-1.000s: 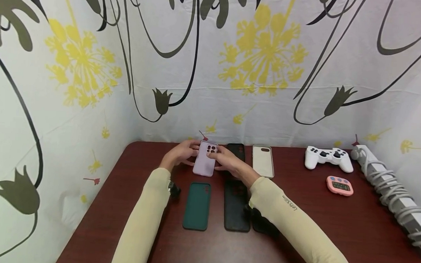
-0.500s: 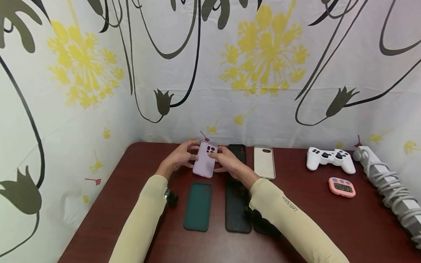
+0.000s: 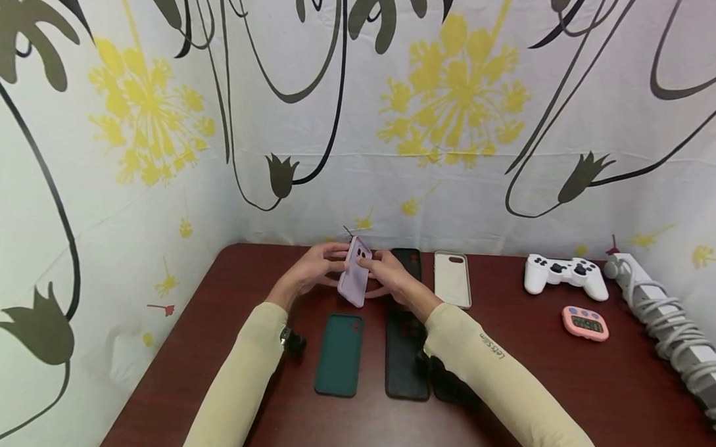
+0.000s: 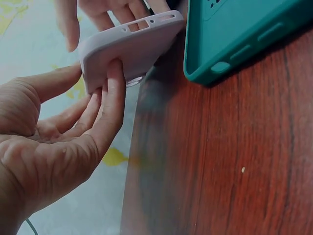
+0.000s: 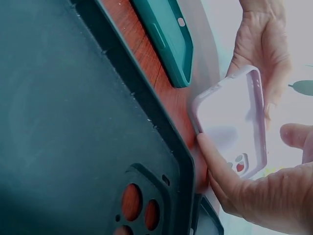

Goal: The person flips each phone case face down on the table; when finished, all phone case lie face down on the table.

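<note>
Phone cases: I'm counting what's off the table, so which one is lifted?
The lilac case, tilted up on edge between the left hand and right hand. The green case, black case and cream case lie flat.

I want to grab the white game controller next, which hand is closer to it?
Right. The right hand holds the lilac phone case left of the white game controller; the left hand is farther left, on the case's other side.

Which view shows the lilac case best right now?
Right wrist: the lilac case shows its open inside, rim and camera cutout, held by the right hand and left hand. Left wrist shows only its bottom edge with port holes. Head shows it small, tilted between both hands.
</note>
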Tool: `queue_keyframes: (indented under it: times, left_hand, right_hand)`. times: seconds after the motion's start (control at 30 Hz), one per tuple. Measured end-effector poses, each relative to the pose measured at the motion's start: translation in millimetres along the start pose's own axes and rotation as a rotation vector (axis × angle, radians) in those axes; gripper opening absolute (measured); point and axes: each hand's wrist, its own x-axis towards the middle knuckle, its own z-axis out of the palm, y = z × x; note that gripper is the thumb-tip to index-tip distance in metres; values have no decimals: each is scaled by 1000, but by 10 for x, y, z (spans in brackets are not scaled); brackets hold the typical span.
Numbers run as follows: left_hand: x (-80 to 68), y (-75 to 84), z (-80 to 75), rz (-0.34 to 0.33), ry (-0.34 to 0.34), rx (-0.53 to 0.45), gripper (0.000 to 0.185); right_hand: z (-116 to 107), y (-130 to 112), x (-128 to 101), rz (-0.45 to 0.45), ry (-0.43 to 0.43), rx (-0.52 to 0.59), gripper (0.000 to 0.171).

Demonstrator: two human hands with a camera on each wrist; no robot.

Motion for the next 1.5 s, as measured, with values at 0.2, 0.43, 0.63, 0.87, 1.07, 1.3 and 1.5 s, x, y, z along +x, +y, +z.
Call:
queue_keyframes:
  times: [0.2,0.43,0.63,0.87,1.07,1.3,1.5]
  left_hand:
    - [-35,12,35,-3,-21,-13,57]
    - [-7,39,87,4,-19,-21,56]
    - [-29,88,137,10,-20,2,57]
    - [-22,43,101,16,-83,-53,57]
    - [15,-42,58,2,-166,-101,60]
    - [23,-135,42,-29,-255,-141,61]
    - [-5,-139,3,-37,-306,-136,70]
  right_hand:
    - [-4,-44,21,13,-17,-33,74]
    - [-2,-81,48,35,19,-85,72]
    - [0,-113,72,69,27,-74,72]
    - [-18,-120,90,78,31,-47,69]
    - [-18,-109,58,66,40,-59,63]
    - [-13,-73,33,42,62,-47,60]
    - [-23,-47,54,15,89,4,64]
